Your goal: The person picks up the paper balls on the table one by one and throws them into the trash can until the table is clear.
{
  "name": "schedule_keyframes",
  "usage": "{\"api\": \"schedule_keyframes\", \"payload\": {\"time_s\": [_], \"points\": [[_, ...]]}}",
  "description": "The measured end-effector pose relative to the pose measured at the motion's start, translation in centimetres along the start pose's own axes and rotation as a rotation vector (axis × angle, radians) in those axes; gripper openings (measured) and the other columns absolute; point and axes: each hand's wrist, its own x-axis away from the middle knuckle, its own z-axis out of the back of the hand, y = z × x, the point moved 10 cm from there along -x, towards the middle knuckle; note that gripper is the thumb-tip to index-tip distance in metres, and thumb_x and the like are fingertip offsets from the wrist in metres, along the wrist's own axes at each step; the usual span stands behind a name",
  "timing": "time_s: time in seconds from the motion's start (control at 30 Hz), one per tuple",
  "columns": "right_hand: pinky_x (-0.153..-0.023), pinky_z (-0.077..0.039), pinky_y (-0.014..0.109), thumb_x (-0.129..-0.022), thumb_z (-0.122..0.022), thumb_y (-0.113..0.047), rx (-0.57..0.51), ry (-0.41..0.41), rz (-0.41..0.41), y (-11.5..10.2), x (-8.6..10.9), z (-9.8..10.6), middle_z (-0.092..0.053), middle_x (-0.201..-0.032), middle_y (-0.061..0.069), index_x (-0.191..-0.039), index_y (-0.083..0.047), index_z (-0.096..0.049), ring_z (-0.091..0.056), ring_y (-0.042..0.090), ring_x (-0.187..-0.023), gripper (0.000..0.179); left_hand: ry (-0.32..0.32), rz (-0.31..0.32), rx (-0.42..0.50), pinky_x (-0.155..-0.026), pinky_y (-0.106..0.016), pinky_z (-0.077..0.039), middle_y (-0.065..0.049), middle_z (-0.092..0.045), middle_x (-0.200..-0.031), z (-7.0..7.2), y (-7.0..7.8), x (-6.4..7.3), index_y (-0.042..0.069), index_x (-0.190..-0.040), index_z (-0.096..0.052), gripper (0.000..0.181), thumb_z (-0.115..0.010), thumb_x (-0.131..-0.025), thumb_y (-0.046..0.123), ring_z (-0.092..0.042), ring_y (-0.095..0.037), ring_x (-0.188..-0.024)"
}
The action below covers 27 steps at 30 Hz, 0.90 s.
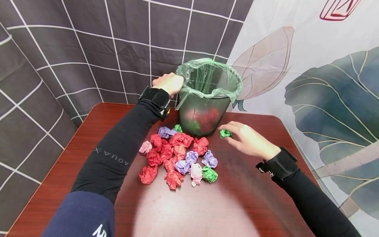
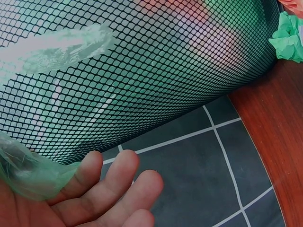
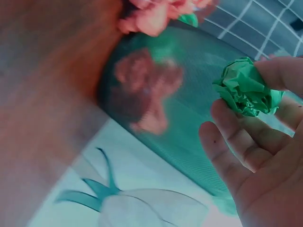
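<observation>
A black mesh wastebasket [image 1: 204,115] lined with a translucent green plastic bag [image 1: 208,79] stands at the back of the table. My left hand [image 1: 169,84] grips its rim at the left, with the bag's folded edge against the palm in the left wrist view. To the basket's right, my right hand [image 1: 244,138] pinches a crumpled green paper ball [image 3: 246,87] between thumb and fingers, off the table. Red and green paper balls show dimly through the mesh. In front of the basket lies a pile of crumpled paper balls [image 1: 168,151], red, pink, purple and green.
The reddish-brown wooden table [image 1: 245,197] has rounded back corners. Behind it hangs a dark cloth [image 1: 127,49] with a white grid, and to the right a pale cloth [image 1: 266,79] with leaf prints. One green paper ball [image 1: 209,174] lies at the pile's near right.
</observation>
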Motion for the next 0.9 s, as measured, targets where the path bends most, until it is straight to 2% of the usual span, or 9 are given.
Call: {"api": "schedule_keyframes", "payload": {"time_s": [0.27, 0.43, 0.5, 0.6, 0.73, 0.83, 0.9], "points": [[-0.092, -0.047, 0.039, -0.094, -0.064, -0.013, 0.068, 0.064, 0.063, -2.3, -1.8, 5.0, -0.064, -0.121, 0.004, -0.135, -0.012, -0.06, -0.059, 0.018, -0.109, 0.041, -0.002, 0.002, 0.0, -0.083, -0.048, -0.048, -0.006, -0.072, -0.09, 0.1, 0.0, 0.3, 0.017, -0.103, -0.062, 0.038, -0.029, -0.096, 0.034, -0.07, -0.019, -0.074], [-0.091, -0.048, 0.041, -0.094, -0.065, -0.012, 0.074, 0.128, 0.069, -3.0, -2.6, 7.9, -0.063, -0.127, 0.008, -0.136, -0.013, -0.059, -0.059, 0.021, -0.112, 0.043, 0.0, 0.005, 0.001, -0.083, -0.048, -0.048, -0.006, -0.072, -0.09, 0.1, 0.0, 0.3, 0.018, -0.104, -0.062, 0.037, -0.029, -0.096, 0.034, -0.071, -0.018, -0.072], [-0.088, -0.05, 0.039, -0.093, -0.066, -0.011, 0.075, 0.155, 0.075, -3.2, -2.9, 9.0, -0.063, -0.128, 0.008, -0.136, -0.014, -0.059, -0.059, 0.021, -0.112, 0.044, 0.008, 0.011, 0.003, -0.082, -0.047, -0.048, -0.006, -0.072, -0.09, 0.1, -0.1, 0.3, 0.018, -0.104, -0.062, 0.037, -0.029, -0.096, 0.034, -0.071, -0.017, -0.071], [-0.085, -0.048, 0.032, -0.091, -0.067, -0.009, 0.072, 0.204, 0.102, -3.7, -3.3, 10.7, -0.064, -0.122, 0.006, -0.135, -0.014, -0.061, -0.059, 0.017, -0.104, 0.045, 0.009, 0.018, 0.0, -0.081, -0.047, -0.049, -0.006, -0.072, -0.091, 0.1, -0.2, 0.2, 0.018, -0.105, -0.062, 0.038, -0.029, -0.096, 0.034, -0.07, -0.017, -0.07], [-0.087, -0.04, 0.024, -0.088, -0.067, -0.003, 0.048, 0.284, 0.142, -4.2, -3.8, 13.3, -0.067, -0.115, 0.003, -0.133, -0.013, -0.063, -0.057, 0.012, -0.096, 0.046, -0.003, 0.014, -0.006, -0.08, -0.047, -0.049, -0.005, -0.071, -0.092, 0.0, -0.1, 0.1, 0.018, -0.106, -0.063, 0.039, -0.029, -0.096, 0.034, -0.07, -0.016, -0.07], [-0.087, -0.038, 0.019, -0.088, -0.068, -0.001, 0.039, 0.316, 0.136, -4.0, -4.3, 14.7, -0.068, -0.12, 0.004, -0.134, -0.012, -0.062, -0.057, 0.011, -0.098, 0.048, -0.003, 0.014, -0.012, -0.079, -0.046, -0.049, -0.005, -0.071, -0.091, 0.0, 0.0, -0.1, 0.018, -0.105, -0.062, 0.037, -0.029, -0.096, 0.033, -0.071, -0.016, -0.07], [-0.088, -0.039, 0.021, -0.089, -0.068, -0.002, 0.05, 0.316, 0.113, -3.6, -4.9, 15.2, -0.066, -0.126, 0.005, -0.135, -0.011, -0.061, -0.057, 0.012, -0.099, 0.047, -0.001, 0.014, -0.016, -0.078, -0.046, -0.049, -0.005, -0.071, -0.091, -0.1, 0.1, -0.2, 0.019, -0.104, -0.062, 0.036, -0.029, -0.095, 0.032, -0.07, -0.016, -0.07]]}}
